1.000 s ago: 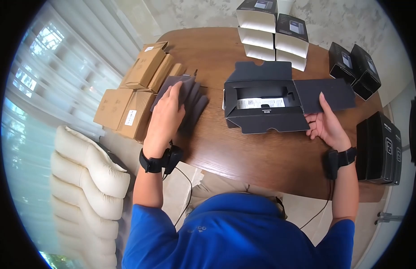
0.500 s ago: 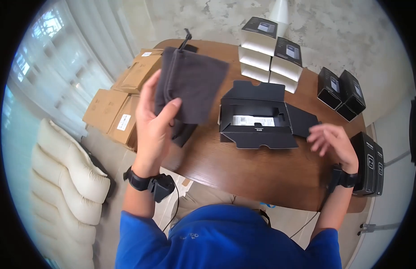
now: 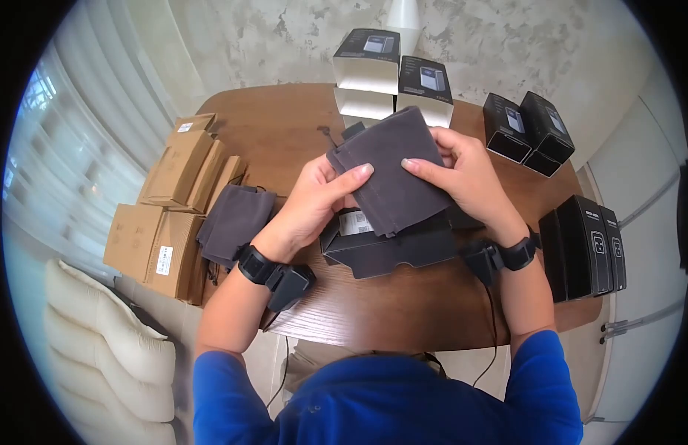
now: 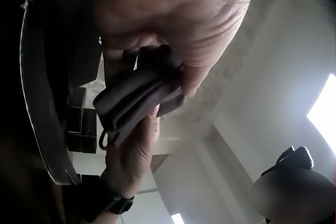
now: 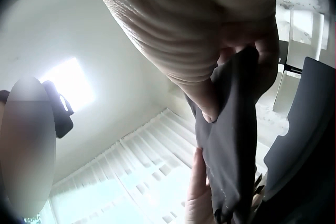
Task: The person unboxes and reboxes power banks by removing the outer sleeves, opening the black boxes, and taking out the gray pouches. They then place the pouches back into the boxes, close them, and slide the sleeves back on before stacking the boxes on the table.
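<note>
Both hands hold a dark grey drawstring pouch (image 3: 392, 182) over an open black box (image 3: 388, 256). The left hand (image 3: 314, 196) pinches its left side, thumb on top and fingers beneath. On the right side, the right hand (image 3: 474, 174) grips it the same way. The cord end sticks out at the pouch's upper left. In the left wrist view, folds show along the edge of the pouch (image 4: 134, 95); the right wrist view has the pouch (image 5: 231, 140) between thumb and fingers. Much of the box is hidden behind the pouch, though a white printed label (image 3: 354, 222) shows inside.
More grey pouches (image 3: 236, 222) lie at the left beside stacked brown cardboard boxes (image 3: 155, 245). Black-and-white boxes (image 3: 366, 70) are stacked at the back. Black boxes stand at the back right (image 3: 529, 130) and right edge (image 3: 581, 248) of the wooden table (image 3: 285, 111).
The left hand has picked a pouch from the pile at the left and brought it over the open box. The right hand has left the box flap and taken hold of the pouch.
</note>
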{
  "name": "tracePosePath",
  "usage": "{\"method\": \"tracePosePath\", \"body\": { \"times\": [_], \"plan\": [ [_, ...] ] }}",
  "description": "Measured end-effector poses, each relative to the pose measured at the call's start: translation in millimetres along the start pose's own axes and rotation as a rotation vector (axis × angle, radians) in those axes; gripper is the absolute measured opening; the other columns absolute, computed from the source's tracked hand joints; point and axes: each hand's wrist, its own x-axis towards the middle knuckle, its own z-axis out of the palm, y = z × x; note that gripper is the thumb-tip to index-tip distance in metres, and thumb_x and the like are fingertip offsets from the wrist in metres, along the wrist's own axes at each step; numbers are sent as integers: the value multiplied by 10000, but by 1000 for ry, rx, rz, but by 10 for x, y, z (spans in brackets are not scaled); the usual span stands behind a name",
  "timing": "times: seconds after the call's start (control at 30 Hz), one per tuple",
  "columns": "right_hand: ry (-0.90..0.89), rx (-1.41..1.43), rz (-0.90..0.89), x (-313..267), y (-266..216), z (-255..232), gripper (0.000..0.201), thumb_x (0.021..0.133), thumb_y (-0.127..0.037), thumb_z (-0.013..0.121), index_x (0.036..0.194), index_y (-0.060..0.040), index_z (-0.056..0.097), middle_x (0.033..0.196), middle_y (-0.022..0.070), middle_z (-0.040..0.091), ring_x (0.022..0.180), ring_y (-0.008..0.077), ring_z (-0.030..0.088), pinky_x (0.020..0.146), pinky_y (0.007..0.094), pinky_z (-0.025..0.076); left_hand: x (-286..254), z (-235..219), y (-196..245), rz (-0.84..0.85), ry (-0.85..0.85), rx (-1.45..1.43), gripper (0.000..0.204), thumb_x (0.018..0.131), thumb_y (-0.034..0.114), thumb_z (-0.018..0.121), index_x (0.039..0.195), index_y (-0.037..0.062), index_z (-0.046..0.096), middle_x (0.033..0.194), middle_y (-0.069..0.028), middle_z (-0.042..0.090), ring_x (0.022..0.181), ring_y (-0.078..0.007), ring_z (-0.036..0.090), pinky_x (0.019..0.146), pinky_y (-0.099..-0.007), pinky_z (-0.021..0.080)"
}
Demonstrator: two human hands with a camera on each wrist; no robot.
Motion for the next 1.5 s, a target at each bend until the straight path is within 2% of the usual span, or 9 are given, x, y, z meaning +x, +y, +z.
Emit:
{"method": "tracePosePath", "body": {
  "times": [0.23,0.33,0.83,0.9,1.0,1.1,1.23,1.3,1.5],
  "plan": [
    [163,-552,-195,118,199,94,242,733,-96,732,971,-83,687,793,77,616,704,197,601,641,313,487,-27,-51,-99,-49,80,362,262,898,112,639,1095,-46,568,979,-96,661,803,-118,658,692,-233,562],
    [259,-798,-617,49,196,269,265,669,-48,703,914,-151,704,836,3,595,698,192,539,605,317,486,-72,33,-92,-63,119,311,271,898,90,626,1112,-52,542,971,-109,659,794,-153,673,686,-237,567],
    [67,-709,-757,54,303,372,357,643,22,681,977,-101,708,918,10,604,754,191,527,679,305,449,-66,-68,-76,22,130,-177,351,952,174,495,1184,-88,475,1123,-213,600,976,-301,657,846,-367,578],
    [61,-714,-757,64,328,335,363,642,30,673,980,-97,706,930,11,608,769,201,530,692,311,449,-39,-86,-36,9,-46,-475,402,971,242,475,1207,-84,473,1160,-213,583,1039,-301,630,897,-388,554],
    [2,-700,-751,60,346,276,345,646,29,668,966,-95,705,953,9,609,768,206,526,688,315,446,-46,-57,-41,-22,54,-246,413,972,272,506,1216,-60,493,1164,-183,598,1033,-249,635,883,-362,560],
    [-109,-716,-702,52,319,218,286,680,7,682,951,-81,698,1000,30,616,815,218,555,725,324,469,-52,-45,-70,-23,114,16,407,938,226,595,1208,-63,500,1167,-173,599,1017,-232,638,881,-343,557],
    [198,-567,-466,98,186,90,493,708,-155,789,1158,-68,608,1126,116,601,983,242,614,841,348,495,-57,-25,-8,-7,111,-39,379,943,191,586,1209,-65,501,1126,-188,617,949,-279,667,857,-352,568],
    [117,-97,-196,91,305,108,490,747,-182,793,1164,-33,582,1124,112,611,964,185,615,825,321,505,-59,-17,-4,7,101,-30,377,944,197,584,1199,-68,502,1106,-193,623,940,-292,671,840,-354,574],
    [-108,154,177,108,239,26,394,784,-184,781,1083,-17,586,970,61,659,849,102,632,663,211,521,-62,-9,-61,38,83,129,336,948,230,579,1134,-46,534,1061,-158,633,906,-234,673,758,-321,591]
  ]
}}
